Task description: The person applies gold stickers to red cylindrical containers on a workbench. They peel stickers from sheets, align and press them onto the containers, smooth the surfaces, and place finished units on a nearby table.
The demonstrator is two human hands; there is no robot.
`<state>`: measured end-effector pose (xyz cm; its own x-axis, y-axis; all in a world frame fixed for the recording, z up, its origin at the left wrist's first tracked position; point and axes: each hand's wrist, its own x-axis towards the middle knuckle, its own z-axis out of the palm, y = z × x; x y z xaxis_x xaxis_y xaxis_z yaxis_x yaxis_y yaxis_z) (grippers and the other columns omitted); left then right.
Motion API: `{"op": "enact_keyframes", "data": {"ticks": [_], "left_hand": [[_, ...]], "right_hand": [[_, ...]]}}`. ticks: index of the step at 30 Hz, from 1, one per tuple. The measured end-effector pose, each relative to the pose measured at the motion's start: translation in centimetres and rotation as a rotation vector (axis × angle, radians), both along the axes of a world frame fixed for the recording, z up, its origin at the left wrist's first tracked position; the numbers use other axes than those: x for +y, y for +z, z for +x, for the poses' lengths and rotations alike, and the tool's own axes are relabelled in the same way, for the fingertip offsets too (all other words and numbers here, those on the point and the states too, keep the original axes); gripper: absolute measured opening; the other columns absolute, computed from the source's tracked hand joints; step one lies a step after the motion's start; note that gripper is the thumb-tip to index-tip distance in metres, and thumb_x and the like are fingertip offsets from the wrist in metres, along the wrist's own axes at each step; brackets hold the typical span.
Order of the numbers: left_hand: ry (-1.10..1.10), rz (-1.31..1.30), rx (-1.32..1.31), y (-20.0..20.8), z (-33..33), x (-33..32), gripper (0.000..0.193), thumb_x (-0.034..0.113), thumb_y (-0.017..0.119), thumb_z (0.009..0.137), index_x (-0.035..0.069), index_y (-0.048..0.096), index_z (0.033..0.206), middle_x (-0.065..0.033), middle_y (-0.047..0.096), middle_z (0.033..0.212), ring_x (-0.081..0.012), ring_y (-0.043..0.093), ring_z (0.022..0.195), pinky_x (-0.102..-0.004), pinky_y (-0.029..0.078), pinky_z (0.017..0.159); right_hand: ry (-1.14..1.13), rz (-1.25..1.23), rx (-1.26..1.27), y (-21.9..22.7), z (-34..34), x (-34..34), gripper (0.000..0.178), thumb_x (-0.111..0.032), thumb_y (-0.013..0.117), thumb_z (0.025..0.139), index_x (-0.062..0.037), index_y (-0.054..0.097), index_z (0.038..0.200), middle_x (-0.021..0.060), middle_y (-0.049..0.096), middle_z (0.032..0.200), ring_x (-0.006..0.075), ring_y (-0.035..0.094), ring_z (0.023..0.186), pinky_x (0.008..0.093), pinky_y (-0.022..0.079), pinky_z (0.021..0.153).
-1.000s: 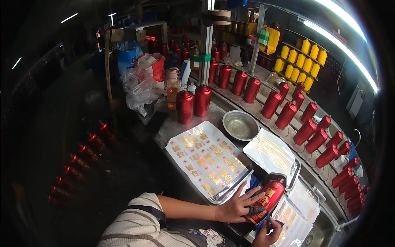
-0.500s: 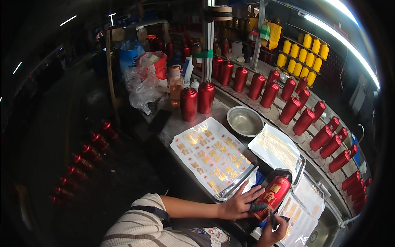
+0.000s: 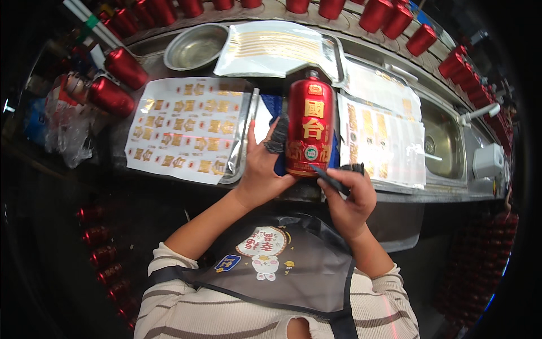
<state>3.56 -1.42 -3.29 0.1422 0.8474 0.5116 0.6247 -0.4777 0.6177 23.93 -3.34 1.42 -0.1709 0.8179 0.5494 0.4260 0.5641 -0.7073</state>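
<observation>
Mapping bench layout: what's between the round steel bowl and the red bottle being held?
Head view: a glossy white sheet of gold strips lies between round steel bowl and red bottle.

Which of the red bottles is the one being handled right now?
The red bottle with gold characters lying on the bench between the left hand and right hand; all the others stand untouched along the back and left.
</observation>
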Motion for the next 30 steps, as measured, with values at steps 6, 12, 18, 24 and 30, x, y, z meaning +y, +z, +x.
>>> {"op": "enact_keyframes", "data": {"ticks": [6, 12, 18, 24, 30], "left_hand": [[-0.068, 0.101, 0.038, 0.4, 0.1, 0.3, 0.089, 0.022, 0.085, 0.065, 0.002, 0.047, 0.143, -0.0216, 0.05, 0.146, -0.0323, 0.046, 0.139, -0.062, 0.011, 0.119], [-0.119, 0.111, 0.093, 1.9, 0.6, 1.0, 0.094, 0.023, 0.085, 0.065, 0.0, 0.043, 0.147, -0.0212, 0.046, 0.15, -0.0314, 0.044, 0.141, -0.0602, 0.007, 0.12], [-0.089, 0.045, 0.065, 0.8, 0.5, 1.0, 0.096, 0.021, 0.083, 0.069, 0.003, 0.036, 0.151, -0.0165, 0.043, 0.154, -0.0301, 0.04, 0.144, -0.0585, 0.002, 0.121], [-0.099, 0.093, 0.187, 1.8, 1.2, 1.3, 0.081, 0.028, 0.08, 0.076, 0.006, 0.044, 0.145, -0.0103, 0.045, 0.154, -0.0283, 0.04, 0.144, -0.0602, -0.001, 0.119], [-0.01, 0.094, 0.178, 0.3, 1.1, 1.4, 0.095, 0.042, 0.08, 0.078, 0.006, 0.033, 0.152, -0.0095, 0.041, 0.157, -0.0304, 0.04, 0.144, -0.0623, -0.007, 0.117]], "right_hand": [[0.069, 0.082, -0.02, -0.3, 0.0, 0.3, 0.028, 0.004, 0.083, 0.075, -0.0025, 0.07, 0.1, 0.0045, 0.066, 0.089, 0.0122, 0.061, 0.079, 0.0249, 0.049, 0.073], [-0.107, 0.046, -0.033, -0.9, -0.2, 1.3, 0.026, 0.004, 0.082, 0.074, -0.0027, 0.072, 0.097, 0.0082, 0.069, 0.088, 0.0172, 0.063, 0.076, 0.0282, 0.05, 0.067], [-0.061, 0.008, -0.054, 1.0, -0.5, 3.0, 0.03, 0.006, 0.08, 0.072, -0.0064, 0.074, 0.099, 0.0088, 0.066, 0.086, 0.0211, 0.061, 0.076, 0.0308, 0.049, 0.065], [-0.068, 0.028, 0.034, 1.2, -0.8, 2.5, 0.038, 0.011, 0.076, 0.064, -0.0064, 0.073, 0.099, 0.0105, 0.064, 0.084, 0.0272, 0.06, 0.076, 0.0348, 0.05, 0.069], [0.236, 0.204, -0.196, 1.8, -1.4, 2.9, 0.036, 0.002, 0.076, 0.061, -0.0097, 0.075, 0.096, 0.0044, 0.059, 0.082, 0.0257, 0.058, 0.08, 0.0365, 0.048, 0.071]]}}
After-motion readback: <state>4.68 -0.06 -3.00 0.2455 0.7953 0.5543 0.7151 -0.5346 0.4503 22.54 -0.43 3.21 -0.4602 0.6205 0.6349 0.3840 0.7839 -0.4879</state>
